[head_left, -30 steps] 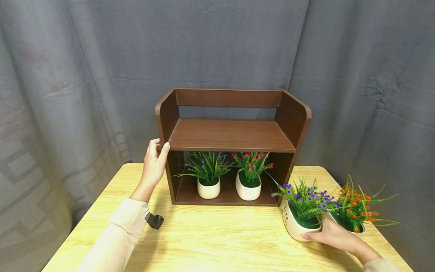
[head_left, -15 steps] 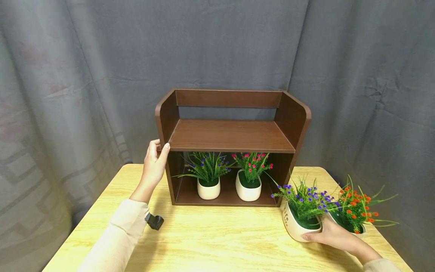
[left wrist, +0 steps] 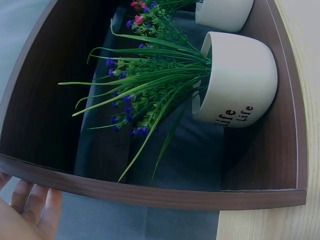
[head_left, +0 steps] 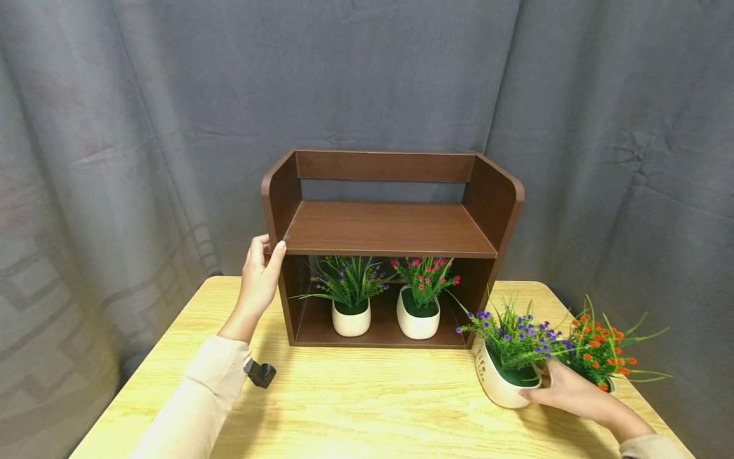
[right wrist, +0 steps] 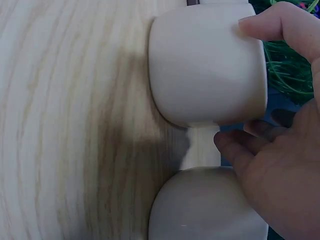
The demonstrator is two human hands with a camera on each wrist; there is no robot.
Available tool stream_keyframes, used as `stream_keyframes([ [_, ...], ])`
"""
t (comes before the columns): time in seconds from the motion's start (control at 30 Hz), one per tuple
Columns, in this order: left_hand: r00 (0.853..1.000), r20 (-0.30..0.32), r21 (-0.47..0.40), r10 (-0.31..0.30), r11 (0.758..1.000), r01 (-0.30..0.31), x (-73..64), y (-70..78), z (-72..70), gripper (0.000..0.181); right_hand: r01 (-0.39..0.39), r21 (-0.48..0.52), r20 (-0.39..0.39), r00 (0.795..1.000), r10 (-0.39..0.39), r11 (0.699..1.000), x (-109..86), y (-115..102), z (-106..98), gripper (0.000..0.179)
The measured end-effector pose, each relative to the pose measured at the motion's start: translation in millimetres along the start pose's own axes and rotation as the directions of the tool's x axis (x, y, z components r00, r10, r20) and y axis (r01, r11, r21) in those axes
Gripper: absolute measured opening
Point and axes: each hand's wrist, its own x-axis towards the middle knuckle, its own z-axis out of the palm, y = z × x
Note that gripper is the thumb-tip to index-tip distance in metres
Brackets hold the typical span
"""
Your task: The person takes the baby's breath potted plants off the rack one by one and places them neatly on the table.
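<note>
A dark brown two-tier wooden shelf (head_left: 390, 229) stands on the table. My left hand (head_left: 260, 277) grips its left side panel, thumb at the front edge and fingers behind. On the lower tier are a white pot (head_left: 352, 320) with purple flowers and another white pot (head_left: 418, 324) with pink flowers. A third white pot (head_left: 499, 379), also purple-flowered and lettered "Life", stands on the table right of the shelf. My right hand (head_left: 579, 395) is beside it, thumb touching near its rim, with a gap between palm and pot. Its other fingers (right wrist: 232, 145) lie loosely along the pot's far side.
An orange-flowered pot (head_left: 596, 354) stands just right of the lettered one, partly hidden by my right hand. The light wooden table (head_left: 367, 395) extends in front of the shelf. Grey curtains (head_left: 390, 76) hang behind and at both sides.
My right hand has loosened and shifted slightly right, its thumb sliding back along the purple-flowered pot. That pot and my left hand have stayed in place.
</note>
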Motion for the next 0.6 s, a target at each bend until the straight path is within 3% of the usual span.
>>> stream_keyframes([
  [0.13,1.0,0.002,0.002,-0.001,1.0,0.001,-0.4,0.7,0.1,0.04,-0.068,-0.016,-0.019,0.998,0.068,0.998,-2.0,-4.9,-3.1,0.085],
  [0.37,1.0,0.003,0.003,0.001,1.0,-0.001,0.4,0.4,0.2,0.04,-0.07,-0.086,-0.095,0.994,0.062,0.994,-4.5,-11.1,-9.2,0.075],
  [0.47,1.0,0.0,0.005,-0.009,1.0,0.009,0.1,0.4,0.0,0.04,-0.013,-0.075,-0.158,0.987,0.001,0.997,-6.4,-10.4,-11.0,0.075],
  [0.6,1.0,-0.001,-0.001,-0.013,1.0,0.013,-0.3,0.8,0.0,0.04,0.196,0.003,-0.25,0.95,-0.189,0.981,-10.5,-6.4,-12.6,0.069],
])
